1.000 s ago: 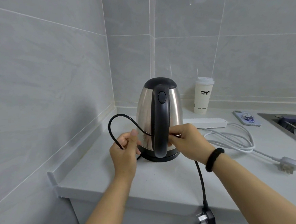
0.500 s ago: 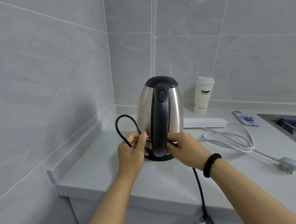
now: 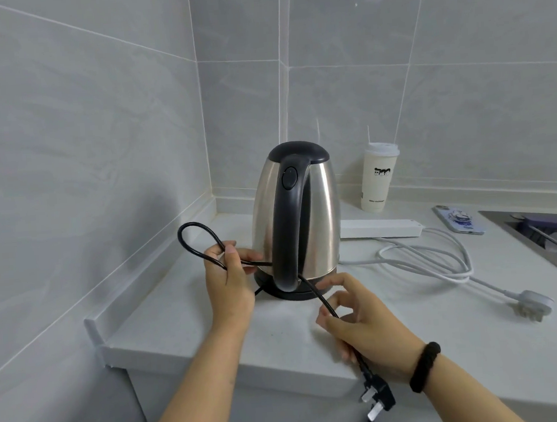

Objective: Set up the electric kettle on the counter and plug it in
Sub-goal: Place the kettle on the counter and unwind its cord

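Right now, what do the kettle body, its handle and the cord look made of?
Kettle body: likely brushed stainless steel; silvery, with streaked reflections. Handle: apparently matte black plastic, soft dull sheen. Cord: black rubber or PVC sheath by the look of it; it bends in a smooth loop.

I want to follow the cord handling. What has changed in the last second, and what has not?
The right hand left the kettle handle and slid back along the black cord toward the plug, which hangs over the counter edge. The loop beside the left hand got smaller. Kettle, power strip, cup and phone stayed put.
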Available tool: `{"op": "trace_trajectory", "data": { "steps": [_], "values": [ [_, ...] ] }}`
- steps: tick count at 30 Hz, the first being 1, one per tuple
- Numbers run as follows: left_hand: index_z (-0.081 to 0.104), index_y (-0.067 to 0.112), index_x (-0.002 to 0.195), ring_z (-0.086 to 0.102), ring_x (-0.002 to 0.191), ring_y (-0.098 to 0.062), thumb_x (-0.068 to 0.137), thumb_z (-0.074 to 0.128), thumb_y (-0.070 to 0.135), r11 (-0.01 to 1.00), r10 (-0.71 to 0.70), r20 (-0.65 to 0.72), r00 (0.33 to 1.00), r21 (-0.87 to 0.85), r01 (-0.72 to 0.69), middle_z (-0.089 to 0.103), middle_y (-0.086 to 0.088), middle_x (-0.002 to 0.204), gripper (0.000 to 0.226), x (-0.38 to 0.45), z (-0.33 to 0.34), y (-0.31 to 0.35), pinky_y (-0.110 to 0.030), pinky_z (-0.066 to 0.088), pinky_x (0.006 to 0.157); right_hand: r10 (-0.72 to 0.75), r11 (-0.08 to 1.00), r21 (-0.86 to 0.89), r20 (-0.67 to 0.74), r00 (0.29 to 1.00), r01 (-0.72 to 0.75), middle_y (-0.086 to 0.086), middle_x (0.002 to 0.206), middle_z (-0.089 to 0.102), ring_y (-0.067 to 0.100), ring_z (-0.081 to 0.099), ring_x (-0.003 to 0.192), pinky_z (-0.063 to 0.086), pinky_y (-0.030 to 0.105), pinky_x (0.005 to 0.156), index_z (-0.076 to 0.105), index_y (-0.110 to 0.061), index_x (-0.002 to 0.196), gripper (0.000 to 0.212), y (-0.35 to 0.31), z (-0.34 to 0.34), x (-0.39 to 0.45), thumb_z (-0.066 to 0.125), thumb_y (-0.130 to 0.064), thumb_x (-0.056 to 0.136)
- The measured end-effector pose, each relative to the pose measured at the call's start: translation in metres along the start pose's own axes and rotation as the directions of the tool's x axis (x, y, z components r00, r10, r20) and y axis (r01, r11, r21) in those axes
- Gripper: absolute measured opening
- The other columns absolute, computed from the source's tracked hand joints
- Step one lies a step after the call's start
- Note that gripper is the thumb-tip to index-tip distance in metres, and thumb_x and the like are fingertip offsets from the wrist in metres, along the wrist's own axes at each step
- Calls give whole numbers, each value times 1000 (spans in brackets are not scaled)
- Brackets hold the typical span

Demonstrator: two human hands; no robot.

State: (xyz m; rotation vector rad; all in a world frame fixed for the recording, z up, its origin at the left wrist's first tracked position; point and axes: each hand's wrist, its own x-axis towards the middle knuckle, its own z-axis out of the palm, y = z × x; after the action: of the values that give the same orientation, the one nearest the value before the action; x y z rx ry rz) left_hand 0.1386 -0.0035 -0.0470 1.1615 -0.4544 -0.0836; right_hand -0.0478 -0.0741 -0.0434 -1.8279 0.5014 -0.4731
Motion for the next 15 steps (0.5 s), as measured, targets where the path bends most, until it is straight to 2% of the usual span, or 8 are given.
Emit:
{"op": "trace_trajectory", "data": {
  "steps": [2,4,6,9,12,15],
  "values": [
    [46,19,96,68,72,-10,103,33,13,996,-46,-43,998,-77,43,68,-4,65,16,3,0,0,-24,53,73,58,998,-9,47,997,-57,6,82,64,20,54,47,45,26,43,55,-18,105,29,1,-8,-5,58,2,85],
    [46,19,97,69,77,-21,104,31,13,982,-97,-51,994,-170,87,67,0,58,17,5,0,1,-31,55,78,92,995,-44,95,991,-88,7,77,66,16,54,50,45,24,47,59,-7,95,22,1,-16,-9,54,10,83],
    [46,19,97,69,70,-22,104,31,14,971,-113,-51,992,-216,100,64,2,54,18,5,-1,2,-34,57,75,104,995,-28,139,985,-101,11,76,66,17,56,55,46,23,51,61,-4,86,18,0,-26,-12,53,12,84],
    [47,16,98,64,55,-15,104,33,13,951,-152,-89,984,-283,121,53,1,53,16,7,-2,3,-32,57,66,131,990,31,171,976,-138,16,74,66,20,60,58,46,21,49,61,-2,87,6,-7,-39,-16,57,2,88],
    [48,16,98,53,47,-11,103,34,13,948,-169,-112,979,-291,130,41,-1,58,15,8,-4,4,-29,55,62,147,987,-70,30,989,-144,9,68,63,17,58,53,42,21,45,64,-1,90,9,-7,-50,-14,63,-11,90],
    [48,18,91,43,41,-8,102,38,14,957,-161,-110,981,-262,128,38,5,52,15,6,-3,5,-26,51,59,77,993,-76,-172,982,-91,7,60,56,19,48,47,38,25,44,66,-6,83,12,-5,-60,-11,73,-16,82]
  ]
}}
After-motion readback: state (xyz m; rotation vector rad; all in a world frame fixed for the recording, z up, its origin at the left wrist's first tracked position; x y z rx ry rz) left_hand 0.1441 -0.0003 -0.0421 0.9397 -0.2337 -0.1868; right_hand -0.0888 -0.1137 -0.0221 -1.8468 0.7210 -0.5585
